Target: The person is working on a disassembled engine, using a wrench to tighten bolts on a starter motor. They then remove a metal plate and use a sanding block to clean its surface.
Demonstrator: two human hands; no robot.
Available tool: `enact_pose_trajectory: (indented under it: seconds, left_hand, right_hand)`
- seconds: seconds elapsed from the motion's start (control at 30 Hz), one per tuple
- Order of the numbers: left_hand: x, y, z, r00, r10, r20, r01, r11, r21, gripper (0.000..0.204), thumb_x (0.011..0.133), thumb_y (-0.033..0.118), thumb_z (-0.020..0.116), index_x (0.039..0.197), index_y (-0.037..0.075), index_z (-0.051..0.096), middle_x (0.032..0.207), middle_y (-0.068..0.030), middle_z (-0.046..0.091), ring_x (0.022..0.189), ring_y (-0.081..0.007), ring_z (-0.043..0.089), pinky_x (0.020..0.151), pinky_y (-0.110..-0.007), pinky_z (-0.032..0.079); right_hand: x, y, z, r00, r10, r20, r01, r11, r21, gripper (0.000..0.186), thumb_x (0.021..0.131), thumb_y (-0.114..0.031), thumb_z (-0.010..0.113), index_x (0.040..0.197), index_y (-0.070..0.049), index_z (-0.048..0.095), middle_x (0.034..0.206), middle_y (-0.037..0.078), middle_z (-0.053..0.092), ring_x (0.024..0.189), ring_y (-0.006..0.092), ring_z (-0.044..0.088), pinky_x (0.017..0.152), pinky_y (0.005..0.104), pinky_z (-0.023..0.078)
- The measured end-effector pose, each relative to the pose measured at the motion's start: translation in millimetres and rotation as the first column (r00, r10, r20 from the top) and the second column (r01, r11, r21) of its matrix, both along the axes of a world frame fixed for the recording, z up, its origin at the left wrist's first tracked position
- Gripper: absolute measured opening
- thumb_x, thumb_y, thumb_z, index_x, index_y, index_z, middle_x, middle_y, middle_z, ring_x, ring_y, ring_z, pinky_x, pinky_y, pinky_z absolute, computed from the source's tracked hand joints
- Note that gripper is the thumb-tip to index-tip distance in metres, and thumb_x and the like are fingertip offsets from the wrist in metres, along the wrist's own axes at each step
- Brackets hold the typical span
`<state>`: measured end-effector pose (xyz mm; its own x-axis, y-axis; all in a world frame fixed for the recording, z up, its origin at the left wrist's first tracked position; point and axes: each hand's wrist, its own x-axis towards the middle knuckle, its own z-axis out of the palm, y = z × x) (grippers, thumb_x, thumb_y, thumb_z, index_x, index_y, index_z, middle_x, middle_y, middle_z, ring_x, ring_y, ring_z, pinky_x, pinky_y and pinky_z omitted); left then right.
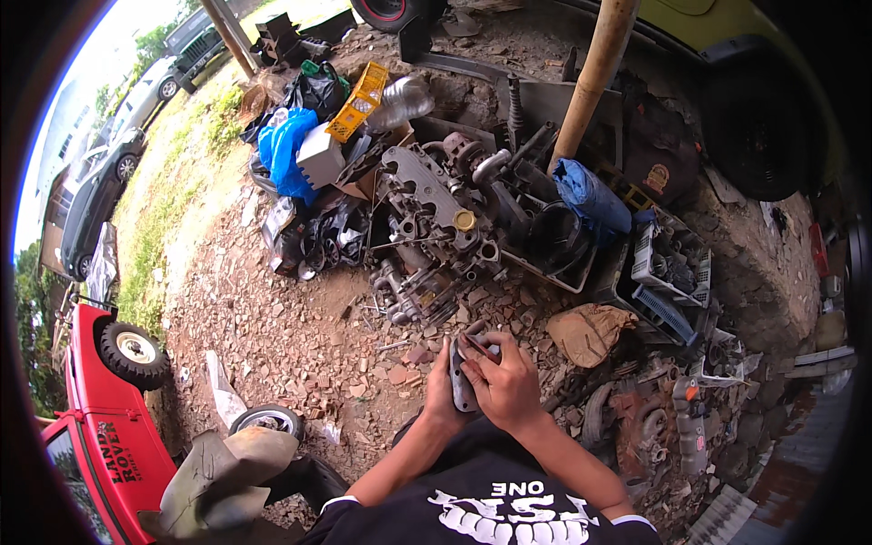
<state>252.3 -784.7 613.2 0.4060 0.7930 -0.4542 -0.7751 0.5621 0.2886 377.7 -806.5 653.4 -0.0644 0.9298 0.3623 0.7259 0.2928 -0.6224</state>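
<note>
In front of my body, both hands are around a long grey metal part point(461, 392) with a rounded lower end and a small hole in it. My left hand point(440, 396) grips it from the left side, fingers closed. From the right, my right hand point(510, 385) closes over its upper end, with the fingers bent in a pinch. A small dark piece point(489, 350) shows at the right fingertips; its kind is too small to make out. Just beyond my hands stands a rusty engine point(427, 186) with a yellow cap on top.
Broken tile and rubble point(300, 336) cover the ground. Bags and a yellow crate point(361, 98) lie beyond, left of a wooden post point(595, 77). At right are a grey crate of parts point(677, 263) and a brown sack point(589, 334). A red vehicle point(109, 436) stands left.
</note>
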Motion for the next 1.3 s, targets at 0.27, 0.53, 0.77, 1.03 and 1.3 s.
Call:
enact_pose_trajectory:
  seconds: [0.27,0.53,0.77,1.03,1.3]
  left_hand:
    - [-51,22,-41,0.974,0.171,0.151,-0.168,0.985,-0.031,0.066,0.108,0.060,0.034,0.152,0.011,0.043,0.119,-0.0168,0.069,0.100,-0.0242,0.070,0.085,-0.039,0.060]
    - [-74,39,-35,0.824,0.550,-0.133,-0.539,0.835,0.114,0.062,0.109,0.056,0.034,0.148,0.009,0.047,0.118,-0.0201,0.069,0.099,-0.0289,0.071,0.088,-0.044,0.060]
    - [-24,22,-65,0.609,0.774,-0.171,-0.776,0.626,0.071,0.063,0.108,0.054,0.038,0.147,0.007,0.053,0.123,-0.0157,0.071,0.103,-0.0312,0.071,0.090,-0.046,0.060]
    - [62,-5,-65,0.368,0.925,-0.094,-0.929,0.359,-0.093,0.063,0.107,0.057,0.039,0.147,0.009,0.051,0.118,-0.0179,0.071,0.100,-0.0333,0.071,0.090,-0.049,0.060]
    - [105,-40,-9,0.116,0.980,-0.158,-0.992,0.123,0.029,0.063,0.107,0.058,0.039,0.153,0.016,0.044,0.118,-0.0223,0.067,0.105,-0.0354,0.070,0.084,-0.046,0.063]
  right_hand:
    - [-48,46,2,0.984,0.153,-0.095,-0.169,0.968,-0.186,0.027,0.094,-0.025,0.069,0.118,-0.016,0.077,0.108,0.008,0.062,0.073,0.0285,0.069,0.066,0.0404,0.055]
    - [-56,80,-17,0.790,0.611,-0.059,-0.610,0.771,-0.184,0.034,0.094,-0.028,0.067,0.126,-0.019,0.074,0.110,0.009,0.061,0.076,0.0264,0.067,0.069,0.0382,0.055]
    - [-19,124,-49,0.463,0.883,-0.074,-0.865,0.432,-0.256,0.034,0.093,-0.032,0.065,0.124,-0.020,0.073,0.111,0.010,0.060,0.079,0.0284,0.067,0.067,0.0413,0.054]
    - [22,151,-61,0.244,0.935,-0.257,-0.954,0.183,-0.239,0.036,0.093,-0.027,0.069,0.128,-0.022,0.072,0.117,0.009,0.061,0.086,0.0278,0.067,0.075,0.0414,0.055]
    - [78,115,-27,-0.137,0.949,-0.283,-0.977,-0.177,-0.119,0.039,0.087,-0.020,0.076,0.126,-0.020,0.074,0.116,0.009,0.062,0.079,0.0242,0.067,0.071,0.0380,0.056]
